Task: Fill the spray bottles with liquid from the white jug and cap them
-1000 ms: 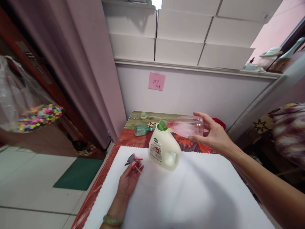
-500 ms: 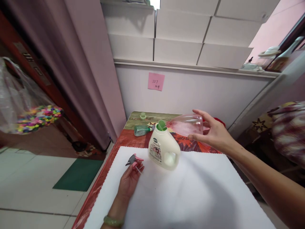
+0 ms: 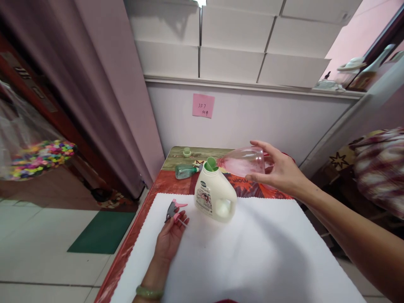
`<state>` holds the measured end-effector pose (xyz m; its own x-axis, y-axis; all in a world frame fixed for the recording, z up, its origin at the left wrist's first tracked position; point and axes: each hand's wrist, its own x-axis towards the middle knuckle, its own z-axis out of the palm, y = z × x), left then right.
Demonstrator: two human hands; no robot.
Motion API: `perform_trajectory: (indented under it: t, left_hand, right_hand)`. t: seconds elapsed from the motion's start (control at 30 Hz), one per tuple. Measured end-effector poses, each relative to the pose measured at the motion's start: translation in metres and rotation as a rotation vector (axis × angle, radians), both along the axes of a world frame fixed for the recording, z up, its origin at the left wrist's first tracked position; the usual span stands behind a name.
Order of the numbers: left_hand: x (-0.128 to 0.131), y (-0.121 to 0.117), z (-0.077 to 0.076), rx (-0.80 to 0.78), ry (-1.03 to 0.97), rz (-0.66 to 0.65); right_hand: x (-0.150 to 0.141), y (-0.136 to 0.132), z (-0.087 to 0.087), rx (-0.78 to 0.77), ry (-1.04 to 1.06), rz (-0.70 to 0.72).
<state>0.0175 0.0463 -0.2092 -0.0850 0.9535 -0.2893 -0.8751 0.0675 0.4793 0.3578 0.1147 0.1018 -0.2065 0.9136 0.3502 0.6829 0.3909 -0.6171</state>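
My right hand grips a clear pink bottle by its base. The bottle lies nearly level, its neck at the green pour spout of a cream detergent jug. White foam or liquid shows inside the bottle. Upright on the white mat, the jug has a floral label and a handle on its right. In my left hand is a grey and pink spray trigger head with a thin tube, held between the fingers just left of the jug.
Behind the jug, a green-tinted spray bottle lies on its side, near a light green cap. The white mat covers much of the table. A pink note is on the wall; a bag of colourful pieces hangs left.
The view has shifted slightly. My right hand still keeps the bottle tilted at the jug's spout, and the spray head in my left hand has turned a little more upright.
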Motion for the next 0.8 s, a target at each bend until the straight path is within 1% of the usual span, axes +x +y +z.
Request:
perform_trajectory:
  t: [0.17, 0.8]
  left_hand:
    - [0.001, 0.000, 0.001, -0.004, -0.002, 0.005]
    - [0.000, 0.000, 0.001, -0.013, -0.010, -0.007]
  right_hand:
    - [-0.003, 0.000, 0.004, 0.049, -0.042, -0.007]
    - [-0.007, 0.009, 0.019, 0.100, -0.184, 0.055]
